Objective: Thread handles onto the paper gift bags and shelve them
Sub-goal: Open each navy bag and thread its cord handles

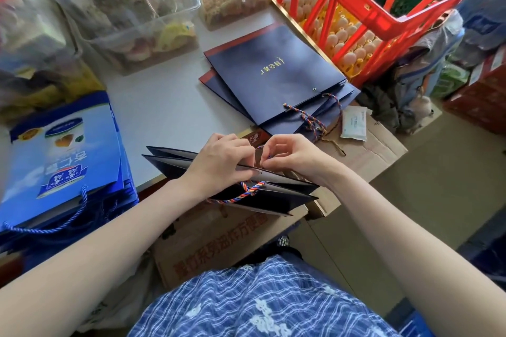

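Head view, looking steeply down, seemingly close.

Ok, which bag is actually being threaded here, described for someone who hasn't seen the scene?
Start at the red plastic crate; the flat stack of navy paper bags lies beside it. Nearer the person, the folded navy paper bag is the only one held edge-up in hands.

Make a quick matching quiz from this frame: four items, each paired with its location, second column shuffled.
Items
1. red crate
2. light blue gift bags
3. navy bag stack
4. white wipes pack

Locations
A. left edge of the table
B. on the cardboard box, right of the navy stack
C. table centre, gold lettering on top
D. far right, over trays of eggs

Pairs: 1-D, 2-A, 3-C, 4-B
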